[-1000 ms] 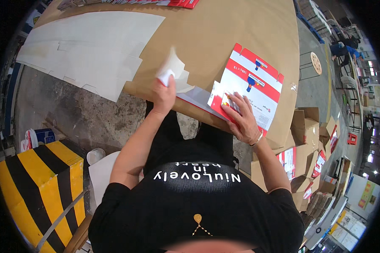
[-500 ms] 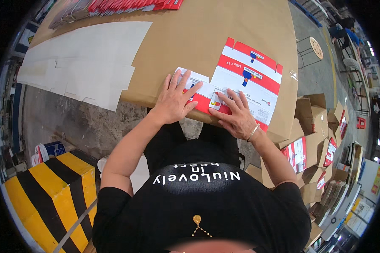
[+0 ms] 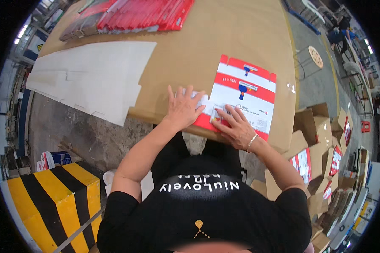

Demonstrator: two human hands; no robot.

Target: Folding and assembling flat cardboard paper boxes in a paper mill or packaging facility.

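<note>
Head view: left hand (image 3: 182, 110) flat, fingers spread, released, pressing a white label (image 3: 200, 100) at the left edge of the red-and-white flat carton (image 3: 245, 99). Right hand (image 3: 236, 126) flat, fingers released, on the carton's near edge. Carton lies on the brown counter (image 3: 223, 38) near its front edge; white sheets (image 3: 93, 80) lie to the left, a stack of red cartons (image 3: 143, 14) at the far edge.

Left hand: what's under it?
Under the left hand a white slip shows at the fingertips, lying on the brown table beside the red-and-white flat carton. The rest is covered.
</note>
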